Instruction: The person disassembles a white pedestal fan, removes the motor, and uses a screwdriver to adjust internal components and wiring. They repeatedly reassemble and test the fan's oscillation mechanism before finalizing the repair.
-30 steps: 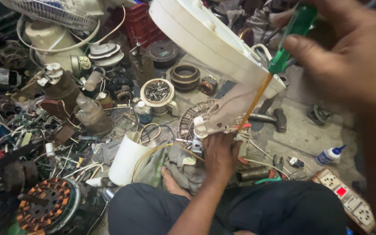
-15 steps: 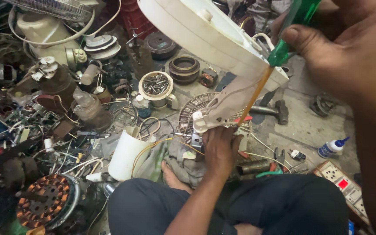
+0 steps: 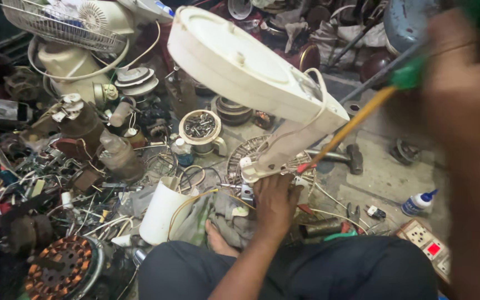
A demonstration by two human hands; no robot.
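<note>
Both hands grip: left hand (image 3: pixel 273 197) clasps the white fan base (image 3: pixel 251 66) neck; right hand (image 3: pixel 465 83), now nearer and blurred, holds the screwdriver (image 3: pixel 356 119).

Scrap parts (image 3: pixel 56 166) crowd left; concrete floor (image 3: pixel 384 178) open.

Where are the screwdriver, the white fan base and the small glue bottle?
screwdriver (image 3: pixel 362 118): head view, middle of its yellow shaft.
white fan base (image 3: pixel 234 61): head view, its flat underside.
glue bottle (image 3: pixel 416 204): head view, its white body.
</note>
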